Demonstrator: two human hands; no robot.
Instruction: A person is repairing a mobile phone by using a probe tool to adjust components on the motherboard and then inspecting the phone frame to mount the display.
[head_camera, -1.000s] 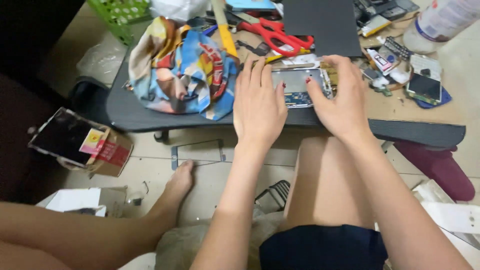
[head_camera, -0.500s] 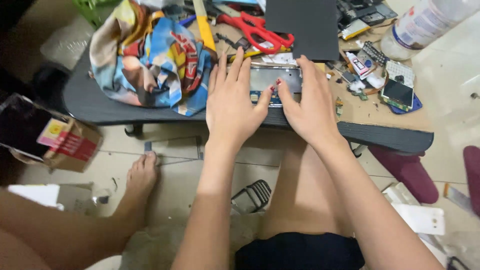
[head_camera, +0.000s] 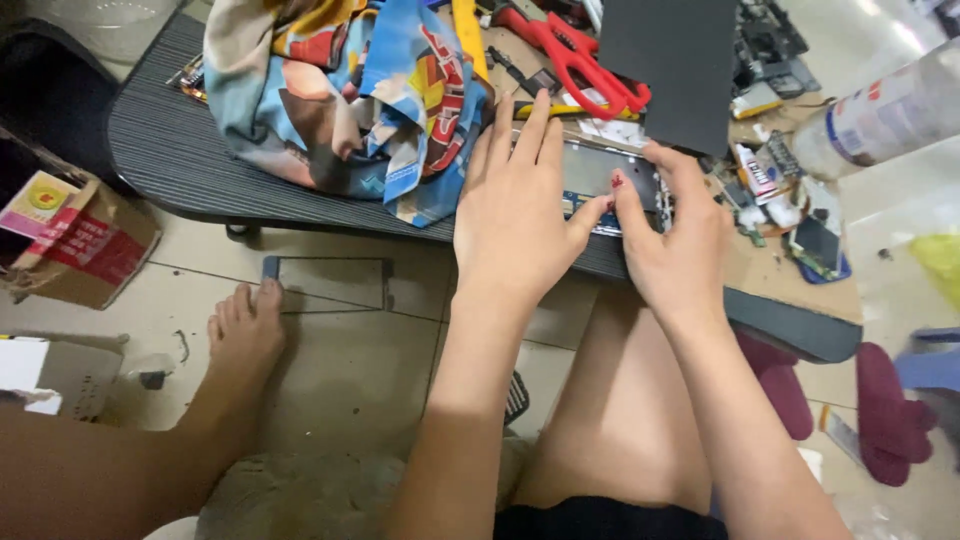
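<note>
Phone work update: same spot, slightly new grip. Opened phone (head_camera: 610, 172) still flat at the near edge of the surface (head_camera: 200, 165), just right of the bunched colourful cloth (head_camera: 340, 90) and below the red scissors (head_camera: 575, 55). Compared with a second ago, left hand (head_camera: 515, 215) slid off toward the phone's left end, fingers spread flat and open, pressing down rather than gripping. Right hand (head_camera: 680, 235) now curled closed around the right end, thumb pinching the near edge and almost touching the left thumb. More of the phone's middle uncovered now. Reads as a re-grip, not a new step.
</note>
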